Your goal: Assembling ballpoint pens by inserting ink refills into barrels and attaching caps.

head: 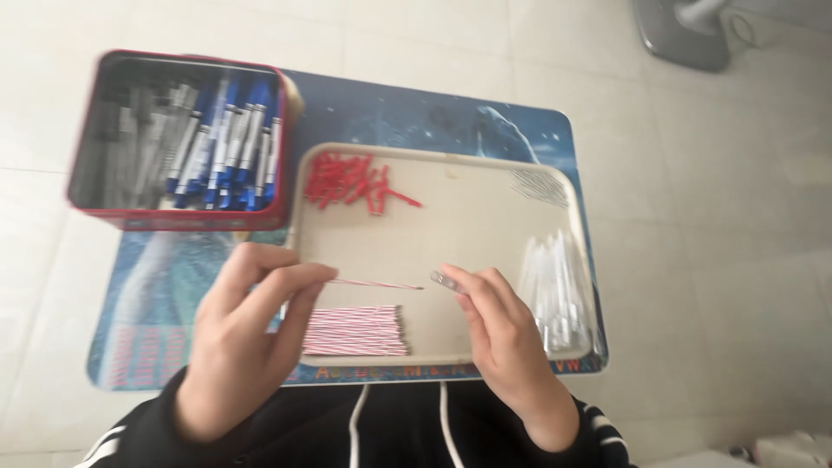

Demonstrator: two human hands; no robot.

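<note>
Nearest the viewer, at 6 o'clock, dark sleeves with white stripes and two hoodie cords are cut off by the lower edge. Left hand (238,334), at 7 o'clock, pinches a red-and-white striped refill (374,283) between thumb and fingertips; its long axis runs toward 3 o'clock, tip free. Right hand (501,334), at 5 o'clock, pinches a small clear piece (445,281), its shape blurred; it lies just beyond the refill's tip, slightly apart. Below the gap, a bundle of striped refills (354,331) lies on the beige tray (468,217). Clear barrels (552,290) lie at 3 o'clock; red caps (351,182) at 11 o'clock; thin springs (537,184), hard to make out, at 1 o'clock. Farthest, at 10 o'clock, a red tin (178,139) holds blue pens, contents blurred.
</note>
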